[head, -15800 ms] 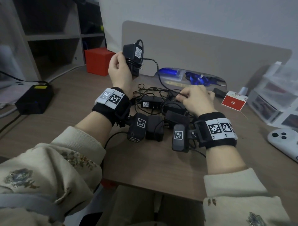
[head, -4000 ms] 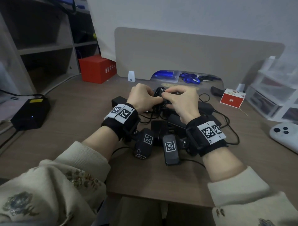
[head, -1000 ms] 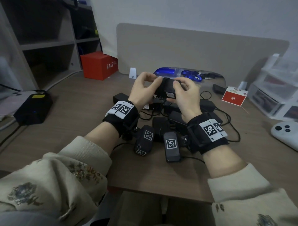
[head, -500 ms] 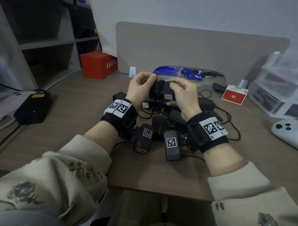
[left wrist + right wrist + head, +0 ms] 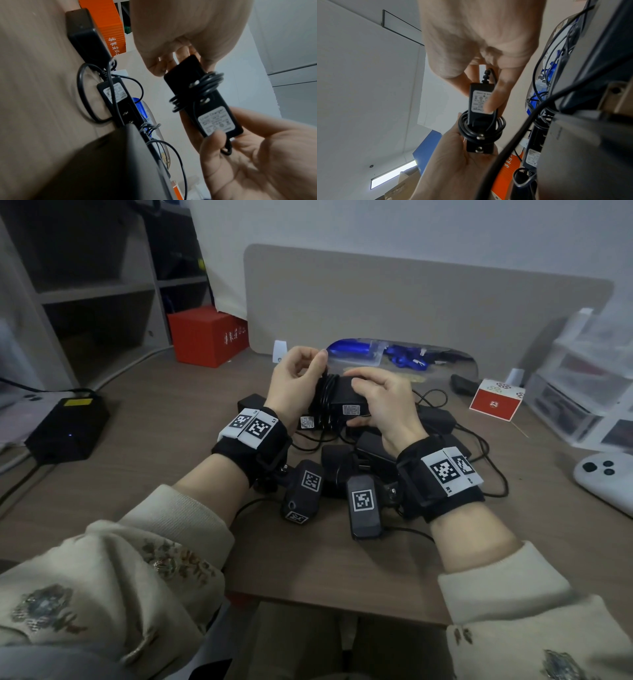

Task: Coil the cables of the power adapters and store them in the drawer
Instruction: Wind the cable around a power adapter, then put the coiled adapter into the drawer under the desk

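A black power adapter [image 5: 346,402] with a white label is held above the desk by both hands. Its thin black cable [image 5: 327,392] is wound in several turns round the body, seen clearly in the left wrist view as cable loops [image 5: 205,83] across the adapter [image 5: 211,106]. My left hand [image 5: 301,371] grips the left end by the coil. My right hand [image 5: 380,395] holds the labelled end, thumb on the label [image 5: 481,102]. Below lie more black adapters [image 5: 376,446] with loose tangled cables [image 5: 479,440].
A clear plastic drawer unit [image 5: 582,392] stands at the right, a white game controller [image 5: 606,477] in front of it. A small red-and-white box [image 5: 495,404], a red box [image 5: 205,337], a black device [image 5: 65,422] and a beige divider panel [image 5: 411,302] ring the desk.
Since a second ago the adapter has come down slightly and turned label-forward. My left hand has shifted over the coil; my right hand keeps its hold.
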Action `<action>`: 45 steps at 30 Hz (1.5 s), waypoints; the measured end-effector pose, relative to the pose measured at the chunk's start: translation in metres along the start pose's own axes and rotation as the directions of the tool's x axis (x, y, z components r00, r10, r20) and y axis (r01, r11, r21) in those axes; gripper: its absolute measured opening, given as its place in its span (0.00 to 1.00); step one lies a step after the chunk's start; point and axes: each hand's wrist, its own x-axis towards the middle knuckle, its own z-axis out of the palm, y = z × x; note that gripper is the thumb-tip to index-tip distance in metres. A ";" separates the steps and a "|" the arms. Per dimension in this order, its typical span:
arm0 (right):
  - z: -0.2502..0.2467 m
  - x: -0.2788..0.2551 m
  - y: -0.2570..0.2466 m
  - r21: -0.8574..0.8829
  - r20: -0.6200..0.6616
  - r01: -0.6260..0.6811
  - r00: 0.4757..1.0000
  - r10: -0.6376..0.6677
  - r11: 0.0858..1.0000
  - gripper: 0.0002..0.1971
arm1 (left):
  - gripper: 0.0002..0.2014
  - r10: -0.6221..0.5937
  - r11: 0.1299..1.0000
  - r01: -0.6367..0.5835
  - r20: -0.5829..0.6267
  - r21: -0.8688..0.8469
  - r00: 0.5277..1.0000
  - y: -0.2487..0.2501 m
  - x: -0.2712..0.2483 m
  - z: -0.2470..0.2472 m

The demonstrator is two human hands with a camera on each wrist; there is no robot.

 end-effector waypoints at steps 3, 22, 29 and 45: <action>0.000 0.002 0.000 -0.003 -0.024 0.016 1.000 -0.016 1.000 0.10 | 0.07 -0.017 1.000 0.017 0.007 0.020 1.000 0.001 -0.001 0.000; 0.055 -0.020 -0.107 0.007 -0.047 0.374 0.927 -0.373 0.927 0.05 | 0.14 -0.038 0.996 0.030 -0.101 -0.080 0.994 0.128 -0.040 -0.038; 0.177 -0.052 -0.135 0.256 0.209 0.328 0.900 -0.383 0.909 0.05 | 0.12 0.096 0.981 -0.161 -0.448 -0.109 0.889 0.158 -0.084 -0.133; 0.397 -0.223 -0.121 0.352 0.747 -0.006 0.605 -0.276 0.936 0.13 | 0.13 0.111 0.994 -0.064 -0.921 0.094 0.374 0.179 -0.250 -0.332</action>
